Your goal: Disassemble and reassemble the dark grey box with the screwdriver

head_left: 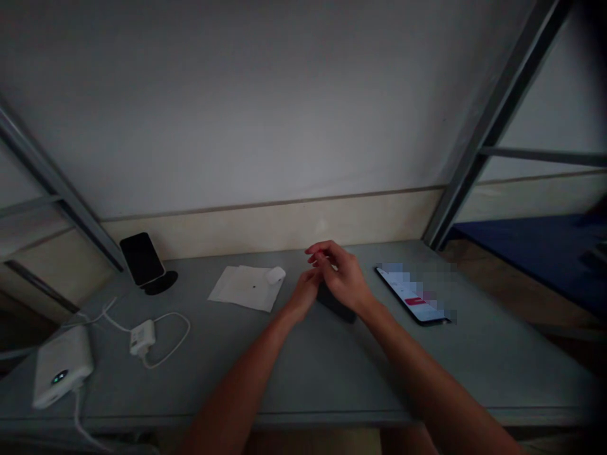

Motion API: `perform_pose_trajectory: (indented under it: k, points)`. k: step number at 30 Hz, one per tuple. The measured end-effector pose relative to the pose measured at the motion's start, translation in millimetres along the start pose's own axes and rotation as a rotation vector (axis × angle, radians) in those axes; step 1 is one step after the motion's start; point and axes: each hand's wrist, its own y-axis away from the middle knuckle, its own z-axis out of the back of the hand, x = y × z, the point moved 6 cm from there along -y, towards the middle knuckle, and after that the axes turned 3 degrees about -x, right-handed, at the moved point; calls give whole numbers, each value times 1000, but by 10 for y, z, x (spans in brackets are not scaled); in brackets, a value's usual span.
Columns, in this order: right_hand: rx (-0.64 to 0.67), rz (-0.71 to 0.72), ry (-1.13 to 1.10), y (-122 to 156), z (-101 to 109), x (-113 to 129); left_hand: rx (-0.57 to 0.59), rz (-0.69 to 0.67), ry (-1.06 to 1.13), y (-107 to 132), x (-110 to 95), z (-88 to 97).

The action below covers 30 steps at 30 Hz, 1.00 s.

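Note:
My two hands meet over the middle of a grey table. My right hand is curled, fingers bent toward the left, lying over a dark flat object on the tabletop. My left hand sits just under and left of it, fingers tucked against the right hand; what they pinch is hidden. A small white cap-like piece rests on a white paper sheet just left of my hands.
A lit phone lies to the right. At the left stand a dark phone on a round stand, a white charger with cable and a white box with a light. Metal frame posts flank the table.

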Motion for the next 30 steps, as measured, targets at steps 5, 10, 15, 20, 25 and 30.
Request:
perform_pose_trajectory:
  k: [5, 10, 15, 20, 25, 30]
  points:
    - [-190, 102, 118, -6, 73, 32, -120, -37, 7, 24, -28, 29]
    - [-237, 9, 101, -38, 162, -122, -161, 38, -22, 81, -87, 38]
    - [-145, 4, 44, -34, 112, -118, -152, 51, 17, 88, -100, 26]
    - [-153, 137, 108, -33, 92, -23, -146, -16, 144, 38, -34, 35]
    - [-126, 88, 62, -33, 94, -61, -119, -79, 140, 11, 16, 46]
    - [-58, 64, 9, -37, 67, -62, -113, -74, 122, 6, 21, 42]
